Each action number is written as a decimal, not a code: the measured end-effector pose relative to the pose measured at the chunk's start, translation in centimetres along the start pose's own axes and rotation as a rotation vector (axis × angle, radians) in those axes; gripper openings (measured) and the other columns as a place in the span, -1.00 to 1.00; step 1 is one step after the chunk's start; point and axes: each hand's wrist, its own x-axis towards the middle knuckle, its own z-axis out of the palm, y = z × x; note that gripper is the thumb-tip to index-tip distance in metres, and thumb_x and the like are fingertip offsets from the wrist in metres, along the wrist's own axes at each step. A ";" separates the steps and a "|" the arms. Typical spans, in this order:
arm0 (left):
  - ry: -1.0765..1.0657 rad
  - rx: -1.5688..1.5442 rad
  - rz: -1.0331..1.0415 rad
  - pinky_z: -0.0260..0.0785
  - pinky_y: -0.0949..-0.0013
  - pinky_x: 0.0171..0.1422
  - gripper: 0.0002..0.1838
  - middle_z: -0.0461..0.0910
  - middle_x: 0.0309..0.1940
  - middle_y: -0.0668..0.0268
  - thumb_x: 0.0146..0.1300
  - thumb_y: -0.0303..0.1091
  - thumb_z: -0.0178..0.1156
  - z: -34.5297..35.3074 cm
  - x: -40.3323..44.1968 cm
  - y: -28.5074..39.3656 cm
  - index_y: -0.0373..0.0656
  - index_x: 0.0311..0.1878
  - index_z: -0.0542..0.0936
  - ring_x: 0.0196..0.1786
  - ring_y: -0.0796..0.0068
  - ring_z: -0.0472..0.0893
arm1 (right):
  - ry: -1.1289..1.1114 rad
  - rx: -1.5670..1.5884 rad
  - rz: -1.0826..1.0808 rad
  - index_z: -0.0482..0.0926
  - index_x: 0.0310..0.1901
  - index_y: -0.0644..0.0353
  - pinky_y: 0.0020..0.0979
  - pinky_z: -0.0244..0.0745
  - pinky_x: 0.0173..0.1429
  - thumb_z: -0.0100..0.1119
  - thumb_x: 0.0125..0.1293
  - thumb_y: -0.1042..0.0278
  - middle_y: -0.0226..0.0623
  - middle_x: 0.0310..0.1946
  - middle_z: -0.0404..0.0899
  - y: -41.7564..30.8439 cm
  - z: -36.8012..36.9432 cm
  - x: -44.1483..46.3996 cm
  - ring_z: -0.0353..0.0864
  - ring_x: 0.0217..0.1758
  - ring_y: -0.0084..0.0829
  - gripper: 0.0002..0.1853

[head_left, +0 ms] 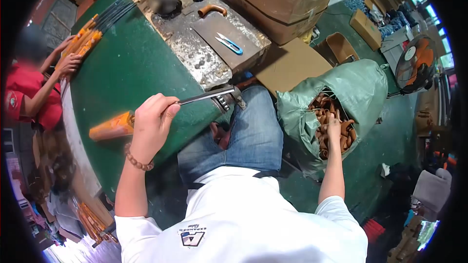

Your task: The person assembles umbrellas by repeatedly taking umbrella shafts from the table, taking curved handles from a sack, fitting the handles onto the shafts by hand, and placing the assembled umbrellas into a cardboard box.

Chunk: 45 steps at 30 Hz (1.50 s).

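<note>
Left hand: the left hand (152,124) has its fingers curled tight around one end of a shiny rod (200,98).
Rod: it points over to the right, and its far end is at the metal clamp (228,100), by the table's edge.
Right hand: the right hand (334,130) is in the mouth of the green sack (360,80), touching the brown hooks (347,139). I cannot tell if its fingers hold one.
Hooks: lots of them sit in a messy heap inside the sack.
Lone hook: one more brown hook (212,9) lies on the bench (195,44), up past the clamp.
Snips: the blue snips (229,44) lie on the bench too, with their blades a bit open.
Orange pack: the orange pack (111,127) lies on the green table (131,58), just beside the left hand.
Big box: the big box (273,7) stands to the right of the bench.
Other person: a person in a red top (46,92) has both hands on an orange bundle (84,41) at the table's far left.
Fan: the fan (415,63) stands past the sack, on the right.
</note>
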 end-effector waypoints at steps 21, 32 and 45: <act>-0.195 -0.164 0.185 0.29 0.36 -0.41 -0.90 0.60 -0.45 0.27 0.31 -0.49 0.27 -0.1 -0.3 4.6 -0.30 -0.16 0.66 -0.56 0.39 0.39 | -0.302 0.473 -0.884 0.62 -0.33 0.25 -0.57 0.33 -0.38 0.46 0.08 0.55 -0.44 -0.52 0.60 -21.4 4.9 -21.3 0.47 -0.50 -0.60 -0.83; -0.318 -0.004 0.195 0.25 0.33 -0.41 -0.95 0.54 -0.52 0.25 0.27 -0.59 0.24 -0.4 -0.2 11.5 -0.35 -0.22 0.64 -0.57 0.34 0.34 | -0.254 0.352 -1.266 0.53 -0.54 0.20 -0.46 0.46 -0.25 0.47 0.01 0.54 -0.40 -0.59 0.54 -22.1 5.7 -22.7 0.52 -0.48 -0.41 -0.78; -0.423 0.046 0.141 0.28 0.28 -0.40 -0.97 0.53 -0.57 0.15 0.21 -0.60 0.26 -0.6 0.9 12.4 -0.36 -0.30 0.62 -0.59 0.22 0.36 | -0.171 0.189 -1.435 0.54 -0.56 0.16 -0.47 0.35 -0.42 0.35 -0.24 0.59 -0.42 -0.62 0.54 -21.9 5.6 -22.6 0.45 -0.56 -0.41 -0.82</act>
